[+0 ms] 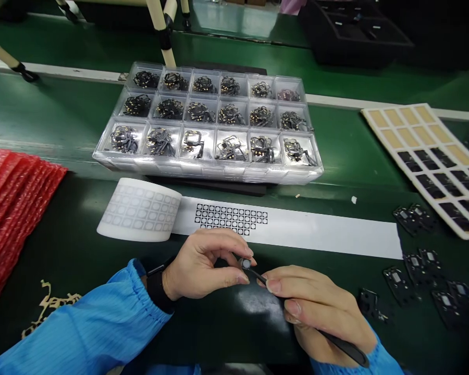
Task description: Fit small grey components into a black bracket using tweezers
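My left hand (205, 265) pinches a small round dark component (245, 263) between thumb and fingertips. My right hand (316, 310) grips slim black tweezers (346, 349), whose tips reach the component at the left fingertips. Just beyond my hands lies a white release strip (316, 234) carrying a grid of small black square-outlined stickers (230, 219). The strip runs from a white roll (138, 211) on the left. A black wristband (158, 286) circles my left wrist, and blue anti-static sleeves cover both forearms.
A clear compartmented tray (207, 172) of black-and-gold flex circuits stands beyond the strip on the green-and-black bench mat. Red bubble bags (13, 203) lie at the left. Black parts (418, 265) and a cream-and-black sheet (426, 161) lie at the right.
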Available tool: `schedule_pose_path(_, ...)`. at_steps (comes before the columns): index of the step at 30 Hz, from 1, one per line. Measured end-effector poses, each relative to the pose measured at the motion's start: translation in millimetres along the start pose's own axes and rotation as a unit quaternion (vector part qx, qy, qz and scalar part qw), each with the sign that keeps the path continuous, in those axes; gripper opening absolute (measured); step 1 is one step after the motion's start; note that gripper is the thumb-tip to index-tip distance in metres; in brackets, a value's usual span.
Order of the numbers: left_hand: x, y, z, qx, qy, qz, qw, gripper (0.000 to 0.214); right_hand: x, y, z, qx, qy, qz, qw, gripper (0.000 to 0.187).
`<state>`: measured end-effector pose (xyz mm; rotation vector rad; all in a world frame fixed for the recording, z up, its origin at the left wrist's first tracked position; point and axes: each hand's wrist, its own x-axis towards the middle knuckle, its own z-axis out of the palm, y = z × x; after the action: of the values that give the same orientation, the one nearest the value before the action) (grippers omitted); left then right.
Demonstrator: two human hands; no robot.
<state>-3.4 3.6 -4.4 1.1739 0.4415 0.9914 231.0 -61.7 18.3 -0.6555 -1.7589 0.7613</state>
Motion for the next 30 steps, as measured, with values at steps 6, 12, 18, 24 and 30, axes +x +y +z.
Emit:
schedule_pose_path(6,-0.1,2.6,0.7,0.021,-0.014,0.007,1.000,0.031,-2.4,1.0,0.6,0.005,0.002,0.011,1.000,0.041)
schedule_pose_path(12,-1.6,0.8,3.2,-0.013,-0.004,-0.008,1.000,0.026,-3.0,1.2,1.6,0.009,0.004,0.003,1.000,0.041)
schedule_pose_path(18,-1.1,0.3,3.3,-0.015,-0.006,0.000,1.000,0.028,-6.8,-0.5,1.8,0.000,0.005,0.019,1.000,0.049)
schedule_pose_path(24,-0.4,0.4,3.4,-0.020,-0.004,0.004,1.000,0.028,-3.4,0.0,0.0,0.002,-0.003,0.013,1.000,0.046)
schedule_pose_path(30,-1.5,-0.4,2.4,-0.011,-0.003,0.005,1.000,0.028,-2.1,-1.1,0.8,0.000,0.005,0.006,1.000,0.038)
